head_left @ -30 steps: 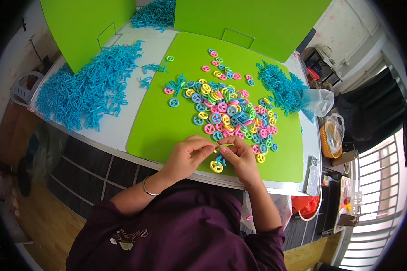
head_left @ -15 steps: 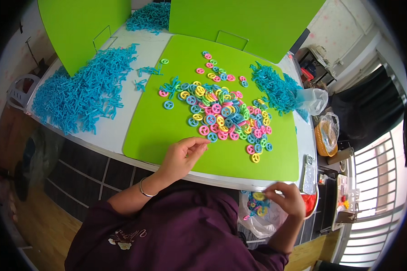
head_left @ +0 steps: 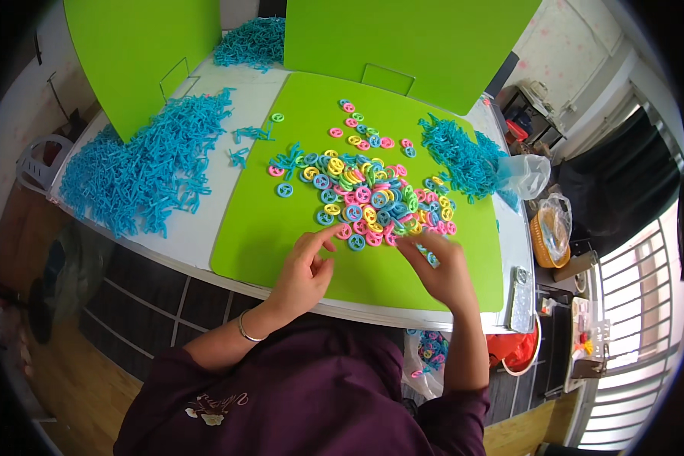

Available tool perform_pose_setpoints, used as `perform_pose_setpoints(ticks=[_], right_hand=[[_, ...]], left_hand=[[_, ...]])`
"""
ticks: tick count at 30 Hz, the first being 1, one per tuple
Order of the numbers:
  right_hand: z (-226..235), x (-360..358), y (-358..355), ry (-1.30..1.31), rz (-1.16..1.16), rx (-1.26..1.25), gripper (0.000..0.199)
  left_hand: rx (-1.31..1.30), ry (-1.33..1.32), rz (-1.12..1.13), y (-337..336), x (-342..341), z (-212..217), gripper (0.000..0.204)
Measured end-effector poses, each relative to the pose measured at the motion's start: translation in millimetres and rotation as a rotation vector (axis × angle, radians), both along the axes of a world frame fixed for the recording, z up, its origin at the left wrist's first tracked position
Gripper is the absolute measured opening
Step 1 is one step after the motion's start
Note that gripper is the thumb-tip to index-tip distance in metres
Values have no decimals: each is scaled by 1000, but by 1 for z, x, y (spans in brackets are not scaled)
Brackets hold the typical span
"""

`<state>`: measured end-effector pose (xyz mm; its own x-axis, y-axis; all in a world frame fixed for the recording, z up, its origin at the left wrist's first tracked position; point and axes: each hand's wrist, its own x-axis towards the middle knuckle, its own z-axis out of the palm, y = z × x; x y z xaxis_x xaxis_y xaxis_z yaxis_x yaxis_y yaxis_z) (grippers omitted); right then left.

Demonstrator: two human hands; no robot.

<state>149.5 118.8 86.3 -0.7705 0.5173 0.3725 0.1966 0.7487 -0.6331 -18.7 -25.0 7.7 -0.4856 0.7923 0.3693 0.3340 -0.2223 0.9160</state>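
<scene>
Both forearms are seen entering from the lower edge, sleeved in dark purple to about the elbow and bare beyond. The left hand [head_left: 305, 270] is held palm-down at the near edge of the pile of coloured rings [head_left: 365, 194], its index finger extended toward the pile and the remaining fingers loosely curled; a thin bracelet is worn at the wrist. The right hand [head_left: 442, 267] is placed at the near right edge of the same pile, fingers spread and bent downward, fingertips at the outermost rings. Nothing is seen clasped in either hand.
</scene>
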Motion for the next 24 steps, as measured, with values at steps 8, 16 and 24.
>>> perform_pose_setpoints(ticks=[8, 16, 24], right_hand=[[-42, -167, 72, 56, 173, 550, 25], [-74, -228, 50, -97, 295, 449, 29], [-45, -124, 56, -53, 287, 429, 21]], left_hand=[[-1, 115, -69, 3, 2, -4, 42], [-21, 144, -73, 1, 3, -4, 29], [-80, 404, 85, 0, -36, 6, 28]])
